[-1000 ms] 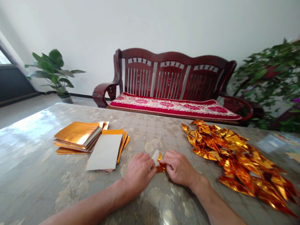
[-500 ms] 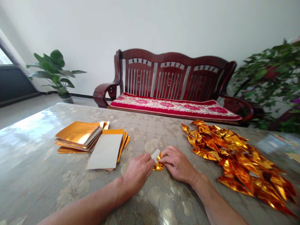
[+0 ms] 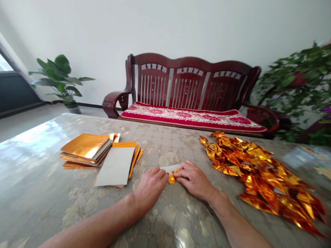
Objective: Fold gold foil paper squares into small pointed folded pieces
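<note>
Between my two hands is a partly folded sheet of gold foil paper point(image 3: 172, 178), its pale grey back showing along the far side. My left hand point(image 3: 152, 182) pinches its left end, and my right hand point(image 3: 190, 179) grips the right end; the fingers hide much of it. Left of my left hand lies a fanned stack of foil paper point(image 3: 115, 167), grey face up. Behind that is a second stack point(image 3: 86, 146) with its gold side up. To the right of my right hand spreads a heap of folded gold foil pieces point(image 3: 258, 172).
The table point(image 3: 77, 224) has a glossy, flower-patterned cover. At its right edge sits a clear plastic bag point(image 3: 301, 156). Beyond stands a dark red wooden bench point(image 3: 188, 86) with a red floral cushion. Potted plants point(image 3: 62, 79) flank it on both sides.
The foil sheet has turned between my fingers, so its grey back now lies more level across the far side. My left hand has shifted slightly left; the stacks and heap stay put.
</note>
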### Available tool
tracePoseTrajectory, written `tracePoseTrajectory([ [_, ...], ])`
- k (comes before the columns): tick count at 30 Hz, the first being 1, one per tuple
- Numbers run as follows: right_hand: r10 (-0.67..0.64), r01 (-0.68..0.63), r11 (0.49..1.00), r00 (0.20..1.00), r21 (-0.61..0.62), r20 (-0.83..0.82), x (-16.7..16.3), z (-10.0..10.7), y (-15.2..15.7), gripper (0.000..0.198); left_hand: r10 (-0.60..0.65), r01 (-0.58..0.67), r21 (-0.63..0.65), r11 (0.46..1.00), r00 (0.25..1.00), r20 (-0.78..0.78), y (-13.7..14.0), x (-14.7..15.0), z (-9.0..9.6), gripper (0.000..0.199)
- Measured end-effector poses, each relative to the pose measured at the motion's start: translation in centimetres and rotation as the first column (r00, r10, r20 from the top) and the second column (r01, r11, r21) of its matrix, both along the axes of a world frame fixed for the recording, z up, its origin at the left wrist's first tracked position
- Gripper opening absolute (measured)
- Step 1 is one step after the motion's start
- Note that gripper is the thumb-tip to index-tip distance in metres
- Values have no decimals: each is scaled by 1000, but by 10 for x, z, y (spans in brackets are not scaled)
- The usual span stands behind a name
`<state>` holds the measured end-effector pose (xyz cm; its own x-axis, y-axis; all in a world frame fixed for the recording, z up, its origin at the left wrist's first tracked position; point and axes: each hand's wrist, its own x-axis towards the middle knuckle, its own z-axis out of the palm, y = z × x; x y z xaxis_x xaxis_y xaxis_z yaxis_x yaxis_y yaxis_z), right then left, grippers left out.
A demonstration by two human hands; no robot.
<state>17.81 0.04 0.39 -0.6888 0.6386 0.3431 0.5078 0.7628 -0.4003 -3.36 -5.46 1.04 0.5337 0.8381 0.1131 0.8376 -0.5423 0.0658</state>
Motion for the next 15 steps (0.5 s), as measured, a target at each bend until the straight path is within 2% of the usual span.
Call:
tracePoseTrajectory([
  [4,-3,2,998,1000,64,10,-1,0,-3,12,28,-28,-3,1000,1000,-3,-4,3,-4,10],
  [8,-13,14,995,1000,99,-7,-3,0,-4,11,35,-33,60,998,999,-30,-15,15,-11,19],
  [10,-13,15,996,1000,85,-24,-3,-1,-4,12,16,-12,82,997,999,-38,-21,21,-12,23],
  [15,-22,22,1000,996,-8,-92,-3,-4,0,16,87,-85,82,993,996,-23,-30,26,-10,48],
])
